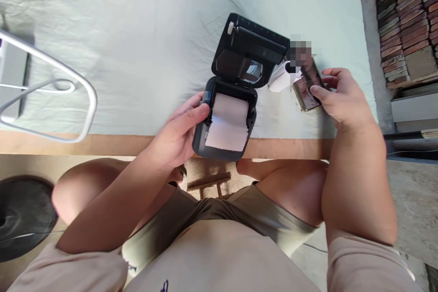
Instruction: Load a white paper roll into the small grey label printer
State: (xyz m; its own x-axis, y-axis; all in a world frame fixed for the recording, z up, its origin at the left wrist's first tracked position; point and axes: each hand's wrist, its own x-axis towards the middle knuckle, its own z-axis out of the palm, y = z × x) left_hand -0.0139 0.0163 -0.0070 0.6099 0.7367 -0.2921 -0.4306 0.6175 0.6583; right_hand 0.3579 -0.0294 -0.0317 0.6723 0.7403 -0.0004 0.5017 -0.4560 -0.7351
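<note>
A small black printer (pixel 239 61) sits at the table's near edge with its lid swung up and back. A roll of white paper (pixel 227 123) lies in its bay, with a strip hanging over the front. My left hand (pixel 179 134) grips the printer's left side, thumb on its top corner. My right hand (pixel 342 98) holds a phone (pixel 308 89) just right of the printer, thumb on the screen. A spare white paper roll (pixel 279 77) lies on the table between the lid and the phone.
The table carries a pale green cloth (pixel 153 32) and has a wooden front edge (pixel 102 143). A white metal frame (pixel 51 82) stands at the left. Stacked bricks (pixel 407 13) are at the far right. A dark round object (pixel 20 216) lies on the floor at lower left.
</note>
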